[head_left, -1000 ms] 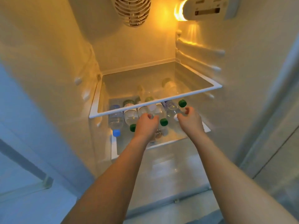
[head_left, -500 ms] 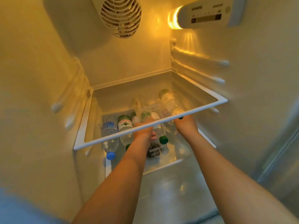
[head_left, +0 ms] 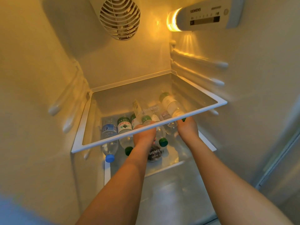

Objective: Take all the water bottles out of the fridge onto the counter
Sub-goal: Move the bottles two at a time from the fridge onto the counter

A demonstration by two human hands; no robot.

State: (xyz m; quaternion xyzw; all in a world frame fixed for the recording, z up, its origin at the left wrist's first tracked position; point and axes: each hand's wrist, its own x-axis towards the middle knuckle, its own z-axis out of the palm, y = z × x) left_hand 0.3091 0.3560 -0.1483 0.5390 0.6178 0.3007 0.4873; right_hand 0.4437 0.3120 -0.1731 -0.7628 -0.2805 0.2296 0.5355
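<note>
We reach under the glass shelf (head_left: 146, 132) | left hand (head_left: 144, 135) grips a bottle (head_left: 159, 132) | right hand (head_left: 187, 129) fingers hidden, cannot tell.

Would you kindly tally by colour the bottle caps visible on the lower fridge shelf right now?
Blue cap: 1
Green caps: 3, one of which is only just showing
Total: 4 caps in view. I cannot see the caps of any other bottles.
</note>
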